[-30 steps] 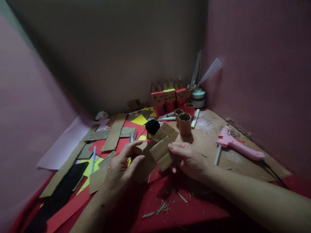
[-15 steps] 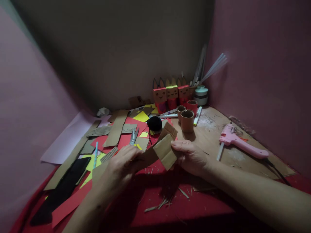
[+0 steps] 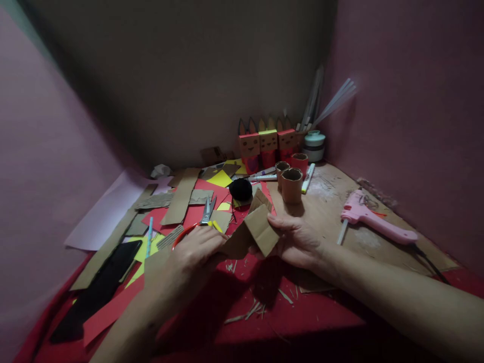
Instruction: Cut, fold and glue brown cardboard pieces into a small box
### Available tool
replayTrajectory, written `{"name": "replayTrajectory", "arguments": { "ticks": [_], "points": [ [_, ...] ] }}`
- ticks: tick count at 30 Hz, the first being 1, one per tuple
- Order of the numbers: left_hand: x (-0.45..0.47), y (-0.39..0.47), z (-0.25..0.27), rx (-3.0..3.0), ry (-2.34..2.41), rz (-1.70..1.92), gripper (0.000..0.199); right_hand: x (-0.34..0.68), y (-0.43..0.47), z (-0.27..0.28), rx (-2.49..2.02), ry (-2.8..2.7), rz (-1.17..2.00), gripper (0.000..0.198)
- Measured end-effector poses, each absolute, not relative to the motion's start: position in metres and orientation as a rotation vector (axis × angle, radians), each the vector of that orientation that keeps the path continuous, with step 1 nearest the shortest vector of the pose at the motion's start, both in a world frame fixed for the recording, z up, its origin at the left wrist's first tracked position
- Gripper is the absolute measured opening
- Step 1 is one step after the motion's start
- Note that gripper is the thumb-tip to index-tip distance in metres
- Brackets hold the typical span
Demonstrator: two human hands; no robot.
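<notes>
A folded strip of brown cardboard (image 3: 263, 230) is held up between my hands above the red cloth. My right hand (image 3: 298, 239) pinches its right end, thumb on top and fingers beneath. The strip's left end is in the closed fingers of my left hand (image 3: 196, 250), which hide part of it. Just beyond my left hand lie scissors (image 3: 207, 210) with red and yellow handles, blades pointing away. A ball of black yarn (image 3: 241, 189) sits behind the cardboard. Two cardboard tubes (image 3: 292, 186) stand upright past my right hand, near a red one (image 3: 300, 162).
A pink glue gun (image 3: 372, 219) lies on a board at the right, its cord trailing. Three box-headed figures with ears (image 3: 268, 143) stand at the back beside a lidded jar (image 3: 314, 146). Cardboard strips (image 3: 182, 196), coloured paper and a black phone-like slab (image 3: 124, 259) cover the left.
The folded cardboard has turned slightly, its panels standing at a sharper angle. Both hands stay on it. My left hand has shifted a little, showing more of the scissors' red handle.
</notes>
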State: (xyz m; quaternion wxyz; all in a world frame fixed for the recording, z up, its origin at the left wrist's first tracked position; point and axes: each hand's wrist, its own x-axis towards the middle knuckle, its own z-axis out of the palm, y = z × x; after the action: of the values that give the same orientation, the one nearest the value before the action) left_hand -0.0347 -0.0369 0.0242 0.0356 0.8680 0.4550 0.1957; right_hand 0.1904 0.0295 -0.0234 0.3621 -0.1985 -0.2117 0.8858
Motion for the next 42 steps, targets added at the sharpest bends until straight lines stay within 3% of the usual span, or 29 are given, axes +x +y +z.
{"name": "replayTrajectory", "arguments": {
  "ticks": [6, 10, 16, 18, 22, 27, 34, 42],
  "points": [
    [-0.029, -0.037, 0.015, 2.997, 1.534, 0.895, 0.025, 0.191, 0.031, -0.026, -0.431, -0.608, 2.373, 0.031],
    [-0.021, -0.041, 0.01, 2.7, 1.743, 1.148, 0.027, 0.19, 0.03, -0.026, -0.395, -0.617, 2.35, 0.034],
    [-0.004, -0.049, 0.015, 2.104, 1.521, 1.177, 0.025, 0.189, 0.029, -0.024, -0.448, -0.53, 2.296, 0.033],
    [0.0, -0.049, 0.008, 1.928, 1.457, 1.192, 0.034, 0.188, 0.028, -0.024, -0.485, -0.55, 2.284, 0.032],
    [0.002, -0.044, -0.012, 1.887, 1.571, 1.407, 0.028, 0.186, 0.025, -0.024, -0.549, -0.679, 2.234, 0.026],
    [-0.001, -0.041, -0.012, 2.045, 1.804, 1.424, 0.023, 0.188, 0.028, -0.028, -0.59, -0.865, 2.0, 0.024],
    [-0.005, -0.037, -0.01, 2.121, 1.946, 1.408, 0.021, 0.194, 0.017, -0.021, -0.768, -1.427, 1.372, 0.024],
    [0.004, -0.043, -0.004, 2.184, 1.478, 1.384, 0.02, 0.195, 0.007, -0.01, -0.497, -1.68, 1.544, 0.018]
  ]
}}
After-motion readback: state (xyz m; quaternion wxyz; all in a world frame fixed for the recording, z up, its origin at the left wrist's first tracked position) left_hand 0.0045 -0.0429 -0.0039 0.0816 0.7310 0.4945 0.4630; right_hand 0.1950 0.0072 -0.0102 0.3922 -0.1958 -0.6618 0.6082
